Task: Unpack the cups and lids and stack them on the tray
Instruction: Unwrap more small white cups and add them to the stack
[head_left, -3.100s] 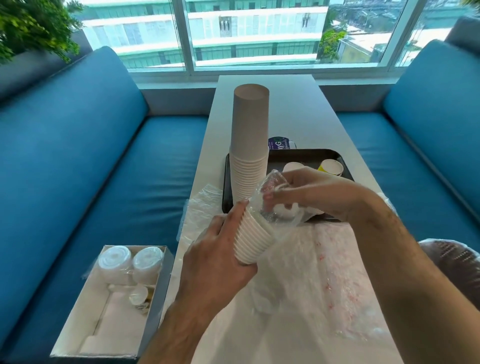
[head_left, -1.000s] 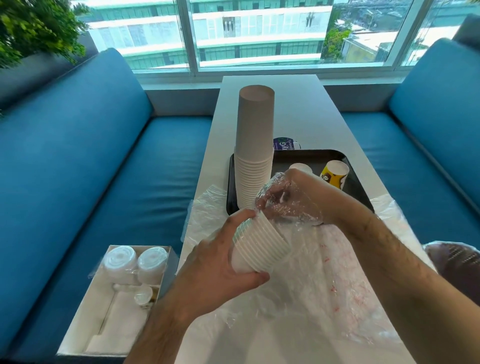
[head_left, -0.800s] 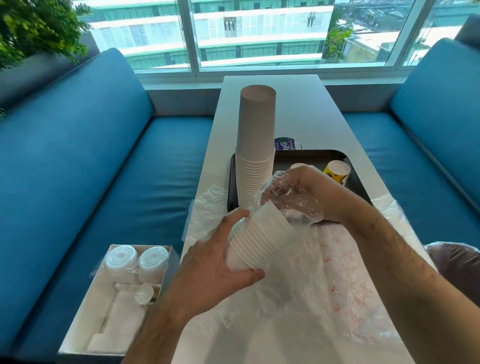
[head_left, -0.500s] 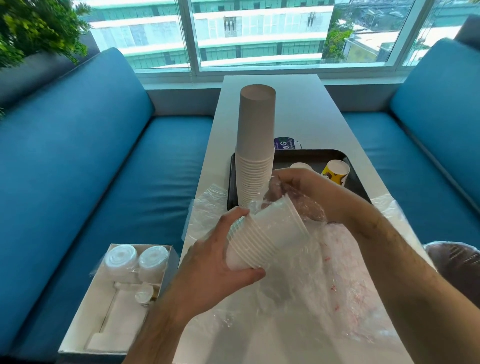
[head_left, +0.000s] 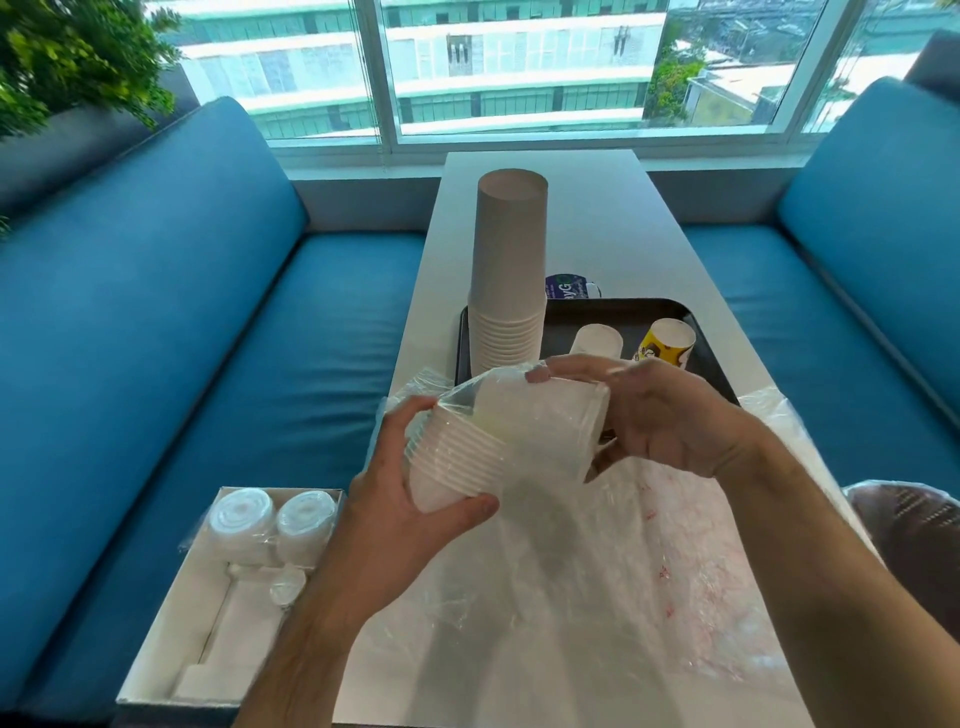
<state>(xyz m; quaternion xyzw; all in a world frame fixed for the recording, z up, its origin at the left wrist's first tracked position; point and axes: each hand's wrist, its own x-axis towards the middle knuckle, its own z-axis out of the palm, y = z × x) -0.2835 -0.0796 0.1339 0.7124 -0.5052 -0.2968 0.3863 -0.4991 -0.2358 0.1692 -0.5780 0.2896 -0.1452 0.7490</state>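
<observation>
At centre frame, over a white table (head_left: 540, 208) between two blue sofas (head_left: 156, 322), you held a stack of white cups (head_left: 467, 457) in clear wrap.

Behind the table a window (head_left: 519, 62) filled the top of the frame, with a green plant (head_left: 67, 57) at upper left. Your left hand (head_left: 395, 499) had its fingers and thumb curled round the ribbed rims of the stack, while your right hand (head_left: 665, 415) gripped its far end through the plastic wrap (head_left: 571, 561), which spread loose over the table at lower centre. Just beyond your hands lay the dark tray (head_left: 613, 312), holding a tall stack of paper cups (head_left: 509, 275) at its left, one white cup (head_left: 597, 340) and a yellow cup (head_left: 665, 343) at right. At lower left, a white box (head_left: 208, 623) on the sofa held wrapped lids (head_left: 270, 519).
</observation>
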